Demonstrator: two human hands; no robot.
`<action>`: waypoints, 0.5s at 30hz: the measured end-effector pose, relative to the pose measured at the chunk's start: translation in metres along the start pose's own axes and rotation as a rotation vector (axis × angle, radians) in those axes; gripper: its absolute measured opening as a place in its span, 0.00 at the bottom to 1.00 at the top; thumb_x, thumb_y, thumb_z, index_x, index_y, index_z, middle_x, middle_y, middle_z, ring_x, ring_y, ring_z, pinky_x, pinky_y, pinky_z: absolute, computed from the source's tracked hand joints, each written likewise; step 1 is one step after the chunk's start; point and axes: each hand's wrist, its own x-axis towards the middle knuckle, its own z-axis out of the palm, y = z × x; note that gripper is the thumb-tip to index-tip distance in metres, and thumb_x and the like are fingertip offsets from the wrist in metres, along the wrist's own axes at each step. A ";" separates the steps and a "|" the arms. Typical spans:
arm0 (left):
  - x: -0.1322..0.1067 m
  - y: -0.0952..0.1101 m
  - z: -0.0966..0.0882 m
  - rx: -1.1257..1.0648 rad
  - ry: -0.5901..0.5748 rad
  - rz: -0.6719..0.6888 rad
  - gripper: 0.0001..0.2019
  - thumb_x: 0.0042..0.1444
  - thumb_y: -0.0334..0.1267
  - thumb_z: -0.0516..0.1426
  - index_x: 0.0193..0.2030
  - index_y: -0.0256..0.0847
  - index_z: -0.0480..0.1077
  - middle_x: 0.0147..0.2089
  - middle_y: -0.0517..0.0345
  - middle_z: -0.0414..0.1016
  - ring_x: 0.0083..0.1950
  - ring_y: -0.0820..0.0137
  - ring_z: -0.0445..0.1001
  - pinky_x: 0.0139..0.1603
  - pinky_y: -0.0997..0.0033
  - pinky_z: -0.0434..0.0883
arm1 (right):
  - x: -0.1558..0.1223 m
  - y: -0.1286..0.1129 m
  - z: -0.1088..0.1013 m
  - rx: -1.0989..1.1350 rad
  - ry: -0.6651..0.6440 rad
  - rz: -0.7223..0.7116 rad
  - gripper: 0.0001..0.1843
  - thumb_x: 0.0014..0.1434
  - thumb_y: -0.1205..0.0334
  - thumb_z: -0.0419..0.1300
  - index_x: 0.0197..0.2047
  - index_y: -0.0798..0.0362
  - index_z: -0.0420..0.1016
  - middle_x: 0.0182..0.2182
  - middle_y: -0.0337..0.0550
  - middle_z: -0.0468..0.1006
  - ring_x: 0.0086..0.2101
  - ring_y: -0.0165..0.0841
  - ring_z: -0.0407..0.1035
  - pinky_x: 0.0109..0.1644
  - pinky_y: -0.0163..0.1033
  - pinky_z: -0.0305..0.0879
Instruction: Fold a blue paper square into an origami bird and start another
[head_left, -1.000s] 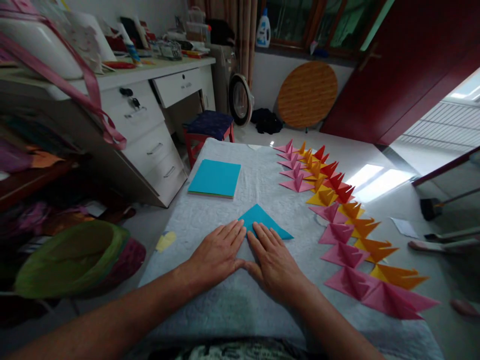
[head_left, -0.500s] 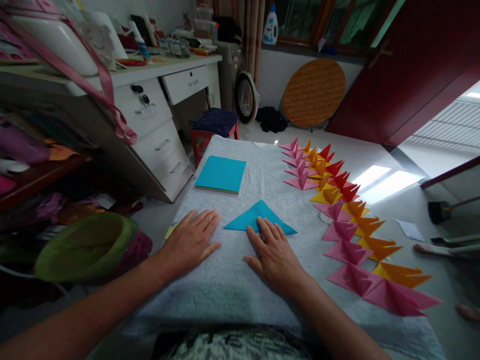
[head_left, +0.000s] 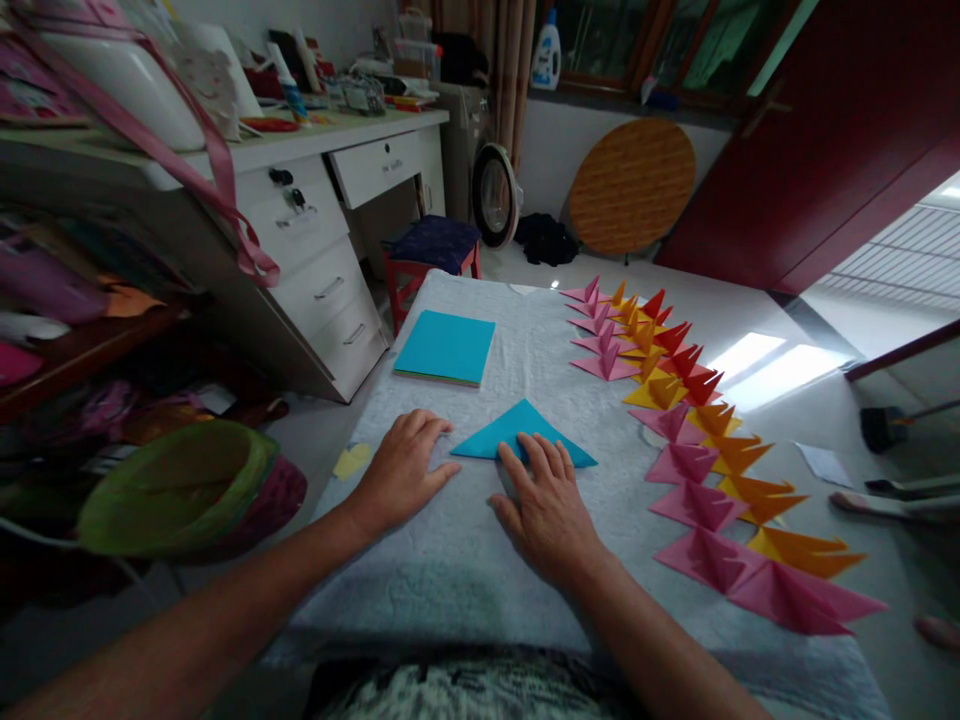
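A blue sheet of origami paper, folded into a triangle, lies on the cloth-covered table with its point away from me. My right hand rests on it, fingers stretched over the long folded edge and thumb apart on the cloth. Just off the triangle's left corner is my left hand, fingers bent a little, thumb spread away, holding nothing. Beyond the hands sits a stack of square blue paper. To the right stand rows of folded paper cranes in pink, yellow and red.
A pale cloth covers the table, with a yellow patch near its left edge. On the floor at left is a green-lined bin. A stool stands behind the table, beside a white desk.
My left hand has moved right, closer to the triangle's left corner, and its fingers have bent. My right hand stays on the paper. The view has shifted slightly.
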 end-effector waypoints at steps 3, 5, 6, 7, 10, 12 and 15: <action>0.009 -0.002 -0.001 -0.079 -0.045 -0.075 0.15 0.52 0.40 0.65 0.45 0.41 0.72 0.48 0.52 0.69 0.52 0.56 0.67 0.55 0.54 0.68 | 0.001 0.008 0.001 0.008 0.144 0.084 0.27 0.66 0.56 0.54 0.66 0.55 0.62 0.63 0.57 0.64 0.64 0.50 0.52 0.68 0.61 0.46; 0.012 0.001 -0.002 -0.111 -0.057 -0.091 0.14 0.51 0.40 0.65 0.44 0.42 0.72 0.48 0.54 0.69 0.53 0.57 0.66 0.56 0.54 0.67 | 0.002 0.018 0.002 0.008 0.250 0.168 0.29 0.66 0.56 0.53 0.66 0.59 0.60 0.62 0.61 0.64 0.63 0.52 0.53 0.66 0.62 0.47; 0.013 0.003 -0.002 -0.129 -0.063 -0.091 0.14 0.51 0.40 0.65 0.44 0.42 0.72 0.48 0.54 0.68 0.53 0.57 0.66 0.56 0.54 0.67 | 0.003 0.022 0.002 0.016 0.293 0.206 0.30 0.65 0.56 0.54 0.67 0.60 0.59 0.61 0.62 0.64 0.62 0.53 0.53 0.65 0.63 0.48; 0.014 0.004 -0.002 -0.149 -0.067 -0.089 0.14 0.51 0.39 0.65 0.44 0.43 0.72 0.48 0.54 0.68 0.53 0.57 0.66 0.56 0.54 0.66 | 0.003 0.027 0.003 0.034 0.328 0.234 0.31 0.64 0.56 0.55 0.67 0.60 0.58 0.60 0.62 0.65 0.61 0.53 0.55 0.64 0.63 0.49; 0.015 0.008 -0.002 -0.200 -0.069 -0.072 0.13 0.51 0.38 0.65 0.43 0.43 0.72 0.49 0.54 0.69 0.54 0.57 0.66 0.57 0.53 0.67 | 0.003 0.037 0.002 0.141 0.384 0.280 0.30 0.62 0.57 0.55 0.65 0.57 0.59 0.55 0.59 0.72 0.56 0.51 0.61 0.61 0.61 0.52; 0.015 0.009 -0.002 -0.217 -0.058 -0.059 0.11 0.52 0.38 0.65 0.42 0.43 0.72 0.49 0.54 0.69 0.54 0.57 0.66 0.57 0.54 0.67 | 0.003 0.040 0.001 0.207 0.379 0.300 0.25 0.62 0.58 0.55 0.61 0.55 0.64 0.50 0.55 0.75 0.52 0.48 0.64 0.59 0.58 0.55; 0.014 0.009 -0.001 -0.217 -0.047 -0.064 0.09 0.51 0.36 0.65 0.39 0.42 0.73 0.48 0.54 0.69 0.53 0.59 0.67 0.57 0.55 0.67 | 0.002 0.042 -0.001 0.229 0.311 0.322 0.15 0.62 0.59 0.53 0.49 0.55 0.71 0.42 0.52 0.78 0.46 0.46 0.67 0.54 0.53 0.58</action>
